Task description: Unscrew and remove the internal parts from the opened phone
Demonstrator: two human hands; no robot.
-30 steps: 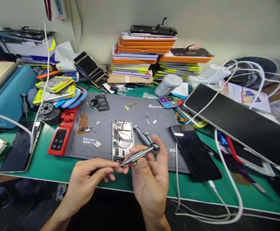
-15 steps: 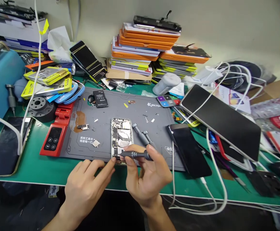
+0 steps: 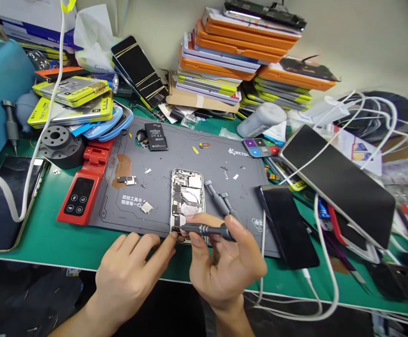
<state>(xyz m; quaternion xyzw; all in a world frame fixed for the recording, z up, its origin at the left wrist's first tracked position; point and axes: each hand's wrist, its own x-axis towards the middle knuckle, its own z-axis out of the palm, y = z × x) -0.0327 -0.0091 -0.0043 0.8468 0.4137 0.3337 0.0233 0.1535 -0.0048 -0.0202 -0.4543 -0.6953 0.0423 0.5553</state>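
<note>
An opened smartphone [image 3: 187, 194] lies on the grey work mat [image 3: 120, 217], its inner boards and metal parts bare. My left hand [image 3: 130, 271] is closed, fingers bent, with the index fingertip pressed at the phone's lower left corner; its thumb is hidden. My right hand [image 3: 227, 267] grips a dark screwdriver [image 3: 207, 230] between thumb and fingers, held nearly flat across the phone's lower end. The tip is too small to make out. Two more screwdrivers [image 3: 221, 197] lie right of the phone. A removed battery [image 3: 156, 137] and a small metal part [image 3: 147, 207] rest on the mat.
A red control unit [image 3: 79, 196] edges the mat at left, beside a grey round holder [image 3: 61, 145]. To the right lie a dark phone [image 3: 290, 229] and a large black-faced tablet [image 3: 337, 182] with white cables. Orange boxes [image 3: 242, 40] are stacked behind.
The view has shifted, so the bench and hands appear moved within it. Both hands keep their places at the phone's lower end, and the screwdriver stays in my right hand.
</note>
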